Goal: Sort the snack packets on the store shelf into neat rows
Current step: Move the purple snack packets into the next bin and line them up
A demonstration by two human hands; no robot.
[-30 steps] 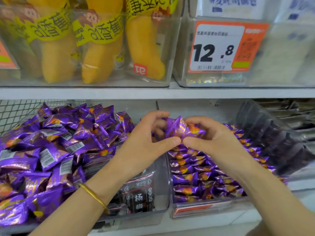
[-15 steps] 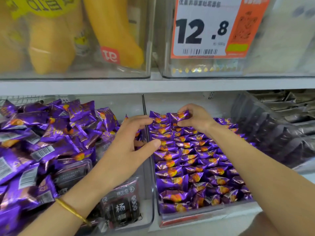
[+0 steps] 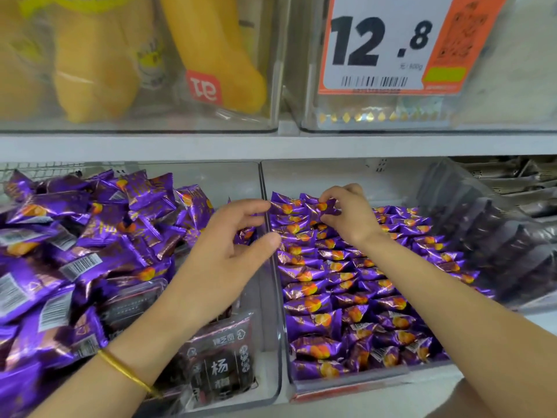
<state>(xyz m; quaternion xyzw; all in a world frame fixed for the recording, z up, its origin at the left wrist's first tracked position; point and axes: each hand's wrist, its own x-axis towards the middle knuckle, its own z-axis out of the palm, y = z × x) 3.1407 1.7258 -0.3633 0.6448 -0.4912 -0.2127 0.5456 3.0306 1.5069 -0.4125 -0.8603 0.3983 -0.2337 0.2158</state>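
Right hand (image 3: 349,217): thumb and fingertips pinch one purple packet (image 3: 327,206) by its upper edge, at the far end of the right bin (image 3: 361,384). The packet sits on or just above the back row, and is probably being set down to match its neighbours.

Left hand (image 3: 229,248): fingers loosely bent, thumb out, nothing visibly held. It hovers over the wall between the two bins, likely placed to steady the row or to fetch the next piece.

Rows (image 3: 340,297) in the right bin: packets overlap like shingles with the orange print up, which packs them tight and keeps the fronts readable.

Heap (image 3: 90,236) in the left bin: same purple packets, jumbled, some barcode-up. This looks like the unsorted supply. Dark packets (image 3: 220,360) lie at that bin's front.

Judgement: right bin nearly full, heap not yet sorted.
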